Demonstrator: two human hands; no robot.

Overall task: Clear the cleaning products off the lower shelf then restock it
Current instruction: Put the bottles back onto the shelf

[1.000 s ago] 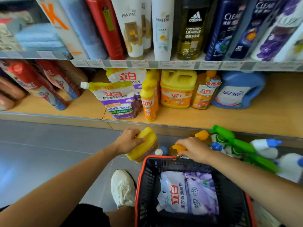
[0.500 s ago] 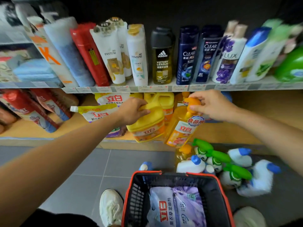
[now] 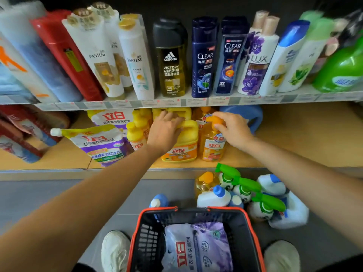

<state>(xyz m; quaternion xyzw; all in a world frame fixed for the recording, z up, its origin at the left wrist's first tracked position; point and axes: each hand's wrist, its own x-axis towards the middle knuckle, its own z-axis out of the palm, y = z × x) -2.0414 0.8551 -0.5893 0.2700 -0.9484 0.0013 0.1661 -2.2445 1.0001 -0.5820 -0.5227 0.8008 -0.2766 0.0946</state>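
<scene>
A person is reaching both bare arms into a shop's lower shelf [image 3: 294, 138]. The upper shelf edge [image 3: 176, 103] is hanging just above both hands.

Far left of the yellow jug [image 3: 184, 146], red refill packs [image 3: 23, 134] are leaning at the shelf's end. Nearer the jug, a purple-and-white pouch [image 3: 100, 144] is lying tilted close to the shelf's front edge, with bare wood showing on its left. Just left of the jug, small yellow bottles [image 3: 135, 132] are standing upright.

The left hand [image 3: 165, 132] is gripping the jug from above, its fingers curling over the handle. The jug is standing upright on the lower shelf, just back from the front lip, with another like it behind.

Just right of the jug, an orange pump bottle [image 3: 213, 148] is standing upright, and the right hand [image 3: 233, 128] is pinching its pump head between thumb and bent fingers. Behind and right of the jug, a blue jug [image 3: 249, 116] is sitting at the back. Farther right, the shelf board is lying bare and wide.

Below the jug, on the grey floor [image 3: 59, 197], spray bottles [image 3: 245, 189] are crowding together. Beside them a red-rimmed basket [image 3: 196, 209] is holding one purple refill bag [image 3: 196, 248].
</scene>
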